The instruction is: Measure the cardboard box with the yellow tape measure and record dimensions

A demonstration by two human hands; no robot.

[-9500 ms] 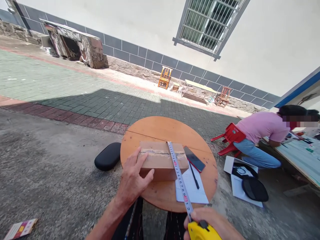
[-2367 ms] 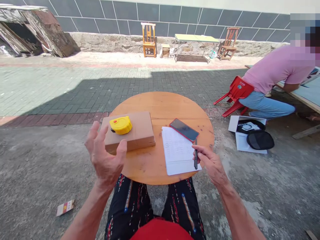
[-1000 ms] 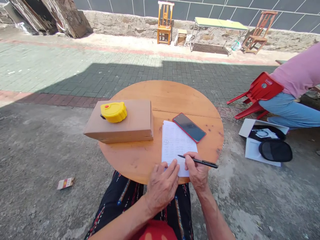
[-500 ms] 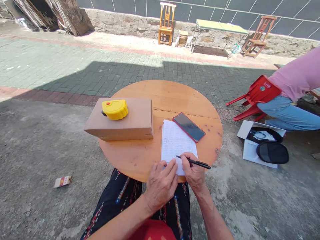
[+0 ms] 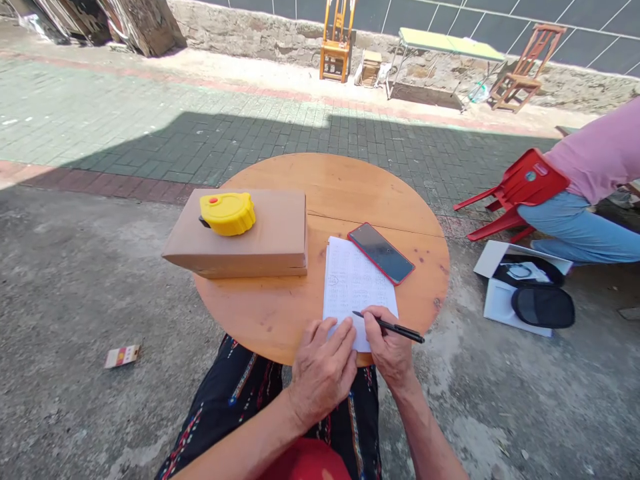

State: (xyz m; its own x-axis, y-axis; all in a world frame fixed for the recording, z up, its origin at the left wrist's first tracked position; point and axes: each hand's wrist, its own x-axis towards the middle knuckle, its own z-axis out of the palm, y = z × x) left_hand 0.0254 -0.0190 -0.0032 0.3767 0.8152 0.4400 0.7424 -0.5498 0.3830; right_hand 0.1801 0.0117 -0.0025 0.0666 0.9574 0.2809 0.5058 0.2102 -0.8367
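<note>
A black pen (image 5: 395, 328) is gripped in my right hand (image 5: 391, 350), its tip pointing left at a sheet of paper (image 5: 357, 287) covered in small writing. My left hand (image 5: 323, 363) lies flat over the lower left of that paper, fingers stretched out and holding nothing. A phone (image 5: 382, 253) with a red case rests on the paper's upper right corner. To the left, a brown cardboard box (image 5: 260, 257) sits on the round wooden table (image 5: 335, 177), and a yellow tape measure (image 5: 228, 213) lies on top of it.
At the right, a person in a pink top (image 5: 600, 153) is by a red plastic chair (image 5: 533, 180). An open white box with a black case (image 5: 543, 307) is on the ground. Wooden chairs and a folding table (image 5: 450, 44) stand along the wall. A small carton (image 5: 122, 357) lies at left.
The view has tilted slightly downward. Both hands, the pen, paper and phone keep nearly the same places on the table.
</note>
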